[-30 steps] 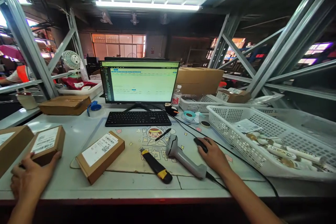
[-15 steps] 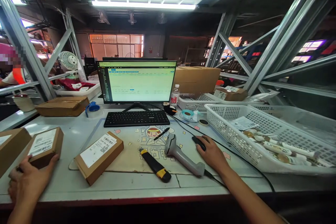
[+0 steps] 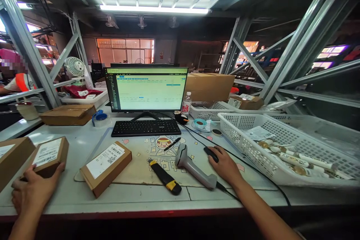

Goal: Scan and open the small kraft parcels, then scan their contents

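At the left, my left hand (image 3: 36, 187) grips the near end of a small cardboard box (image 3: 49, 154) with a white label, its thumb on one side and fingers on the other. My right hand (image 3: 225, 165) is curled over a black computer mouse (image 3: 211, 153) on the printed desk mat (image 3: 135, 174). Another labelled cardboard box (image 3: 106, 167) lies between my hands. Beside it are a black and yellow utility knife (image 3: 165, 177) and a grey barcode scanner (image 3: 194, 167). The monitor (image 3: 147, 92) shows a table page with a small list at its upper right.
A black keyboard (image 3: 146, 128) stands below the monitor. White plastic baskets (image 3: 247, 150) with tube-like items fill the right side. Cardboard boxes (image 3: 15, 159) sit at the left edge. Cables cross the mat near my right hand. A person in pink (image 3: 12, 62) is at the far left.
A small list with a blue highlighted row has appeared at the upper right of the monitor's page. Both hands keep their holds; the view has shifted slightly.
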A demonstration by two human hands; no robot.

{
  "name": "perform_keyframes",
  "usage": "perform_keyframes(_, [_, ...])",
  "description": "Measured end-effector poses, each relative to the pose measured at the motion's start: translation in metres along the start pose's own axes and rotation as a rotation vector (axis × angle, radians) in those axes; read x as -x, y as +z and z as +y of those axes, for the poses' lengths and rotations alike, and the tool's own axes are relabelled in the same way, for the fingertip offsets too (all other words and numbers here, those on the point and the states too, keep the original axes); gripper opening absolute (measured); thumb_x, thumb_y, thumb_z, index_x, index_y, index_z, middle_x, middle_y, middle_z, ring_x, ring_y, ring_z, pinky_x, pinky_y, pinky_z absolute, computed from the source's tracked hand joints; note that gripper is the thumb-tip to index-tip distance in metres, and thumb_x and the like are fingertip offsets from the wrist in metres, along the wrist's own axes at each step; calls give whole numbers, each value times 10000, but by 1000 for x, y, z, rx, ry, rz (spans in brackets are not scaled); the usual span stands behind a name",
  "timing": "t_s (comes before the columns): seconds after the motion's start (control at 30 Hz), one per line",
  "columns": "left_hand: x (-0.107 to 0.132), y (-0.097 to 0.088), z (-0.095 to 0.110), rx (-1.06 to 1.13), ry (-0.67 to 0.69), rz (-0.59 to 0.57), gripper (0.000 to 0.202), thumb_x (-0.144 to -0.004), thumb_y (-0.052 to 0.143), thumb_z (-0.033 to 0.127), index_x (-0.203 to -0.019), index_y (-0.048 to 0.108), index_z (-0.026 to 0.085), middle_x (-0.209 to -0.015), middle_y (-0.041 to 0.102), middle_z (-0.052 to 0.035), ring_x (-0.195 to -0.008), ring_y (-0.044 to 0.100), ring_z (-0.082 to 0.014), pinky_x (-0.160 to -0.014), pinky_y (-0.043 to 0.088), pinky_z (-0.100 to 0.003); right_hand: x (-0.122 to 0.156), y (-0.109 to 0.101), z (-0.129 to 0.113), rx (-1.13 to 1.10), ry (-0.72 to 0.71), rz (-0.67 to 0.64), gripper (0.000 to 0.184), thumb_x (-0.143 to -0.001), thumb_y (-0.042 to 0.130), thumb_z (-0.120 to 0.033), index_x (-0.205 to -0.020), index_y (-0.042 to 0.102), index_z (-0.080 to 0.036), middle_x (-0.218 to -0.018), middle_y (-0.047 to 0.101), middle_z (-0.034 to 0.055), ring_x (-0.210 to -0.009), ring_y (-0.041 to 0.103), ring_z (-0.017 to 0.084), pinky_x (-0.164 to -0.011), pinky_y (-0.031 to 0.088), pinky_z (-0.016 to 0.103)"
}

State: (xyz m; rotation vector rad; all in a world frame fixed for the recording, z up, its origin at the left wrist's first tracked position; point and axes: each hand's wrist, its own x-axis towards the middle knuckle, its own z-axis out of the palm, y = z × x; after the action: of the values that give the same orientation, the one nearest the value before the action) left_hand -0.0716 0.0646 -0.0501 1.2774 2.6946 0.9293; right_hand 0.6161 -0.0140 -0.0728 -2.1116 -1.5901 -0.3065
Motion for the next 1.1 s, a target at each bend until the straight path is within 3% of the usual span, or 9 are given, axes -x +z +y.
perform_keyframes(0.17, [-8,-8,16,21,-98,-52,1246,-613,649,839,-1590,253,174,-1616,249,-280,-1449,356,-559,-1144,374,-614,2,-5,-4,15,-12,-4,496,-945,439,-426,-1347,662,-240,-1431,569,97,-1211,629,279,-997,557,433])
perform_keyframes(0.4, [-3,-22,20,139,20,15,1136,-662,707,752,-1557,335,160,-1585,295,-283,-1414,386,-589,-1064,422,-709,4,-10,-10,-3,-2,-19,496,-941,433,-425,-1343,661,-244,-1418,576,107,-1161,643,290,-919,579,441])
perform_keyframes(0.5, [6,-29,24,263,251,176,1002,-698,748,672,-1519,393,220,-1548,354,-226,-1448,384,-519,-1091,419,-719,-1,-18,-12,-60,-5,51,543,-911,468,-473,-1343,654,-201,-1394,592,140,-1218,614,317,-1022,539,486])
perform_keyframes(0.57, [15,-37,31,345,498,299,934,-712,792,596,-1496,404,272,-1544,357,-180,-1480,357,-461,-1125,416,-702,-4,-27,-20,-126,-42,138,594,-903,477,-516,-1352,637,-160,-1376,605,160,-1285,575,324,-1133,460,499])
perform_keyframes(0.63, [28,-46,44,383,760,347,921,-714,843,495,-1489,396,276,-1565,315,-170,-1506,314,-441,-1167,393,-678,-3,-35,-36,-196,-61,128,634,-916,464,-566,-1376,615,-156,-1358,625,156,-1267,590,307,-1145,446,480])
perform_keyframes(0.77, [57,-63,82,379,1105,247,970,-677,911,247,-1479,366,267,-1551,309,-185,-1491,339,-422,-1209,367,-637,13,-35,-80,-176,-23,-265,769,-892,505,-654,-1489,528,-170,-1230,701,141,-1052,689,297,-967,542,455])
perform_keyframes(0.83, [70,-65,100,388,1203,174,1034,-646,916,159,-1490,334,295,-1554,293,-174,-1483,353,-412,-1199,400,-617,25,-29,-100,-64,-51,-378,810,-880,539,-602,-1531,478,-123,-1254,696,172,-1090,682,327,-959,534,460])
perform_keyframes(0.97, [88,-62,124,385,1339,65,1045,-678,870,102,-1516,285,321,-1556,263,-166,-1494,340,-407,-1186,435,-607,40,-23,-128,101,-86,-355,696,-897,518,-423,-1488,501,-56,-1320,662,232,-1138,666,349,-921,519,430])
perform_keyframes(1.1, [96,-57,133,389,1432,36,1017,-711,822,99,-1533,267,323,-1560,258,-163,-1496,332,-410,-1171,452,-623,37,-48,-142,98,-73,-351,511,-876,542,-355,-1313,632,-106,-1068,740,187,-885,700,290,-747,492,361])
